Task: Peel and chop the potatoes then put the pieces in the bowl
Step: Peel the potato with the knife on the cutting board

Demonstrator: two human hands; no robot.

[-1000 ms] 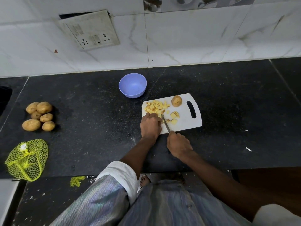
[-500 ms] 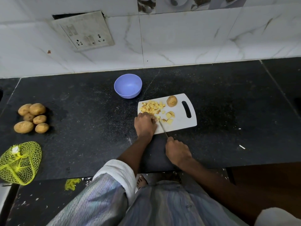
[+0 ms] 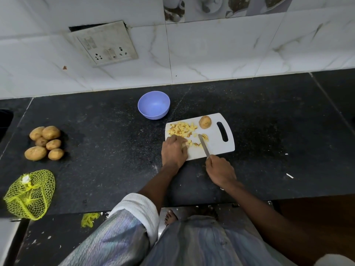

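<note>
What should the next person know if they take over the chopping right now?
Left hand: on the cutting board, steadying potato pieces by its fingers.
Right hand: gripping the knife, blade over the board.
Chopped pieces are piled on the board's far left; a few slices lie beside the blade. One whole potato sits on the board, unpeeled.
Bowl: empty, just beyond the board.
Six more potatoes wait at the left of the counter, unpeeled.
Left: finish chopping, fill the bowl, then do the rest.

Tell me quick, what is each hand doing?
Left hand: fingers curled over a potato piece on the board.
Right hand: closed on the knife.
</note>
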